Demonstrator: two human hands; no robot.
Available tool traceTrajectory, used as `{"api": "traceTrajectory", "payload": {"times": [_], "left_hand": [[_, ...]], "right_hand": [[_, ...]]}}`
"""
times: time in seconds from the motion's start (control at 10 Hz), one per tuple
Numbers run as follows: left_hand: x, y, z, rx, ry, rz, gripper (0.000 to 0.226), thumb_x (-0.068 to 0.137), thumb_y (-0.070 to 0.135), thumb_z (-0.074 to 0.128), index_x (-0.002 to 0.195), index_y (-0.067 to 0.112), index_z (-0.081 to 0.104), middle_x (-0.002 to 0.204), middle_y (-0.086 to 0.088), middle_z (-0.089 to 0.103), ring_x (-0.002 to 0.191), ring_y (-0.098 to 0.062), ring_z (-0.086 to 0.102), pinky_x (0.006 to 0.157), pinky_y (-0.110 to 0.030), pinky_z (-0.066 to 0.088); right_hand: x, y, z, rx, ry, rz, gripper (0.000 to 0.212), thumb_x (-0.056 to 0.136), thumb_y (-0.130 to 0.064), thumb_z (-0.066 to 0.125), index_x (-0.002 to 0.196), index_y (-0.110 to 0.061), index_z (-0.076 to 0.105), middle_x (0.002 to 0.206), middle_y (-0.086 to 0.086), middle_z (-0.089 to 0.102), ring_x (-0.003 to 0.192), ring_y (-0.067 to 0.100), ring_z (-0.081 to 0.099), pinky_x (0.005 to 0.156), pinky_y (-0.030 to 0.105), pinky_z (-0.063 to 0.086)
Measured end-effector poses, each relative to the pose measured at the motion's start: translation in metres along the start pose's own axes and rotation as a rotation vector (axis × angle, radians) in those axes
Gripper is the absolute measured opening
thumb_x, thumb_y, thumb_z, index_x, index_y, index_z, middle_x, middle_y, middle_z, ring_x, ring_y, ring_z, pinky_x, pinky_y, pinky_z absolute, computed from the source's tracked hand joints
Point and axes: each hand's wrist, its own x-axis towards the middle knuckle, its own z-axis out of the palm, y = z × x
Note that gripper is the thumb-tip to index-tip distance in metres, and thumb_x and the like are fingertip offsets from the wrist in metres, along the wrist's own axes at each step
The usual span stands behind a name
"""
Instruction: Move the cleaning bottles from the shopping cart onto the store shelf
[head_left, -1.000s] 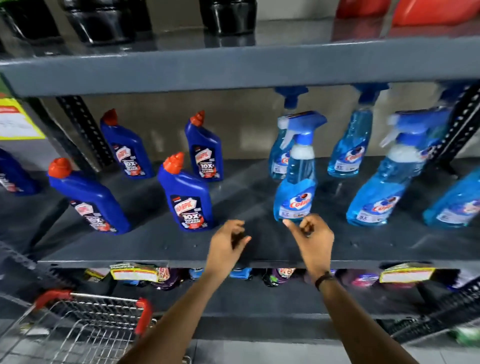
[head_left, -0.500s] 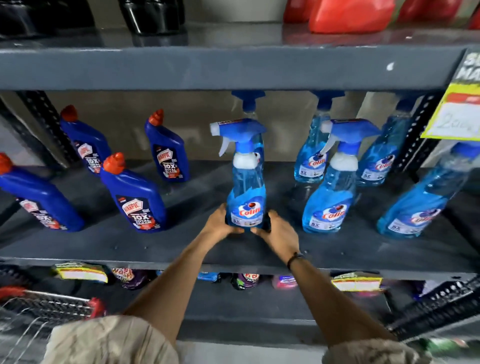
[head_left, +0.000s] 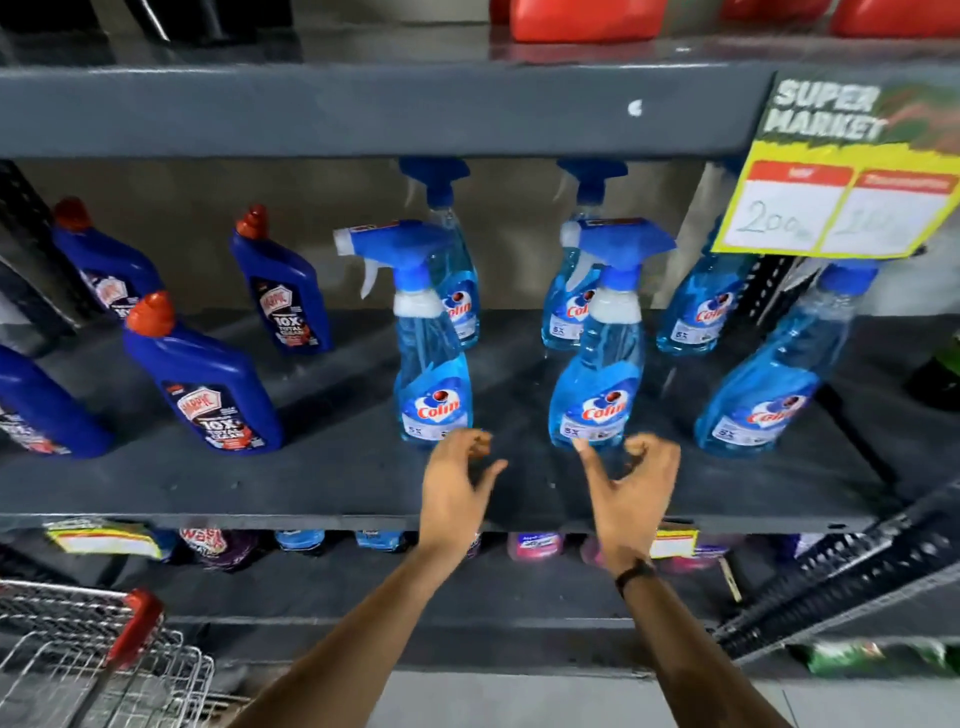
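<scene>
Several light-blue spray bottles stand on the grey shelf (head_left: 311, 483). One spray bottle (head_left: 434, 358) is at the front middle and a second spray bottle (head_left: 600, 364) stands to its right. My left hand (head_left: 457, 493) hovers just below the first bottle, fingers loosely curled, holding nothing. My right hand (head_left: 631, 488) is just below the second bottle, fingers apart and empty, a fingertip near its base. Dark-blue toilet cleaner bottles (head_left: 202, 384) with orange caps stand on the shelf's left half. The wire shopping cart (head_left: 104, 670) with a red handle is at the lower left.
A yellow price sign (head_left: 841, 202) hangs from the upper shelf edge at the right. Red containers (head_left: 587, 18) sit on the top shelf. A lower shelf holds small pink and purple packs (head_left: 535, 545). A slanted metal upright (head_left: 857, 566) crosses the lower right.
Both hands let go of the front spray bottle and drew back toward the shelf's front edge. The view shifted, so the bottles sit slightly more to the right.
</scene>
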Motion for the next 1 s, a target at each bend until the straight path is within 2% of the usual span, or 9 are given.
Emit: {"api": "traceTrajectory", "payload": {"times": [0.1, 0.2, 0.3, 0.4, 0.6, 0.7, 0.8, 0.9, 1.0], "left_hand": [[0.029, 0.022, 0.034, -0.004, -0.302, 0.042, 0.068, 0.070, 0.007, 0.076, 0.130, 0.004, 0.044, 0.127, -0.015, 0.058, 0.115, -0.024, 0.056, 0.101, -0.039, 0.045], [0.050, 0.030, 0.062, 0.029, -0.468, -0.037, 0.081, 0.068, 0.006, 0.077, 0.137, 0.003, 0.033, 0.136, -0.017, 0.052, 0.126, -0.028, 0.049, 0.103, -0.034, 0.041], [0.053, 0.028, 0.074, 0.074, -0.460, -0.060, 0.074, 0.070, 0.010, 0.076, 0.134, 0.007, 0.037, 0.133, -0.015, 0.057, 0.123, -0.029, 0.053, 0.098, -0.036, 0.045], [0.052, 0.025, 0.081, 0.103, -0.436, -0.046, 0.072, 0.073, 0.012, 0.074, 0.134, 0.008, 0.036, 0.134, -0.015, 0.055, 0.125, -0.033, 0.048, 0.102, -0.042, 0.044], [0.046, 0.031, 0.081, 0.082, -0.446, -0.052, 0.062, 0.074, 0.008, 0.072, 0.127, 0.001, 0.041, 0.130, -0.020, 0.056, 0.122, -0.034, 0.050, 0.101, -0.043, 0.044], [0.039, 0.031, 0.070, 0.100, -0.417, -0.031, 0.053, 0.079, 0.004, 0.065, 0.126, 0.001, 0.042, 0.128, -0.020, 0.057, 0.122, -0.033, 0.051, 0.102, -0.041, 0.044], [0.031, 0.025, 0.055, 0.187, -0.431, 0.027, 0.058, 0.088, 0.007, 0.054, 0.141, 0.009, 0.029, 0.140, -0.019, 0.046, 0.130, -0.033, 0.042, 0.110, -0.040, 0.036], [0.018, 0.025, 0.022, 0.329, -0.434, 0.106, 0.058, 0.093, 0.018, 0.047, 0.145, 0.014, 0.021, 0.138, -0.021, 0.045, 0.127, -0.034, 0.041, 0.108, -0.042, 0.037], [0.007, 0.025, -0.020, 0.504, -0.233, 0.309, 0.053, 0.092, 0.025, 0.047, 0.141, 0.011, 0.031, 0.127, -0.017, 0.056, 0.117, -0.032, 0.050, 0.100, -0.042, 0.044]], "right_hand": [[0.026, 0.011, -0.007, 0.052, -0.198, 0.094, 0.073, 0.066, -0.021, 0.081, 0.126, -0.006, 0.044, 0.123, 0.006, 0.047, 0.116, 0.019, 0.046, 0.101, 0.027, 0.040], [0.050, 0.015, -0.013, 0.043, -0.523, 0.152, 0.082, 0.069, -0.022, 0.080, 0.137, -0.010, 0.036, 0.141, 0.008, 0.046, 0.128, 0.018, 0.045, 0.108, 0.034, 0.037], [0.060, 0.018, -0.013, -0.100, -0.670, 0.139, 0.062, 0.073, -0.031, 0.075, 0.123, -0.008, 0.045, 0.127, 0.011, 0.059, 0.117, 0.026, 0.055, 0.101, 0.043, 0.044], [0.061, 0.022, -0.011, -0.134, -0.678, 0.131, 0.051, 0.077, -0.030, 0.072, 0.112, -0.003, 0.047, 0.119, 0.014, 0.062, 0.112, 0.030, 0.056, 0.097, 0.049, 0.044], [0.059, 0.029, -0.017, -0.053, -0.662, 0.148, 0.054, 0.077, -0.025, 0.072, 0.119, -0.004, 0.045, 0.120, 0.008, 0.059, 0.114, 0.024, 0.056, 0.079, 0.001, 0.041], [0.048, 0.025, -0.020, 0.010, -0.575, 0.137, 0.080, 0.076, -0.026, 0.073, 0.141, -0.010, 0.030, 0.144, 0.009, 0.044, 0.133, 0.022, 0.042, 0.110, 0.030, 0.037], [0.028, 0.022, -0.020, -0.083, -0.423, 0.059, 0.088, 0.079, -0.033, 0.068, 0.147, -0.015, 0.015, 0.155, 0.010, 0.024, 0.143, 0.022, 0.022, 0.118, 0.036, 0.023], [0.001, -0.001, -0.021, -0.166, -0.289, -0.029, 0.081, 0.084, -0.038, 0.059, 0.147, -0.014, 0.014, 0.156, 0.013, 0.018, 0.145, 0.023, 0.014, 0.119, 0.038, 0.020], [-0.028, -0.036, -0.012, -0.193, -0.164, -0.223, 0.068, 0.089, -0.037, 0.050, 0.144, -0.008, 0.024, 0.153, 0.016, 0.026, 0.143, 0.027, 0.021, 0.118, 0.040, 0.024]]}}
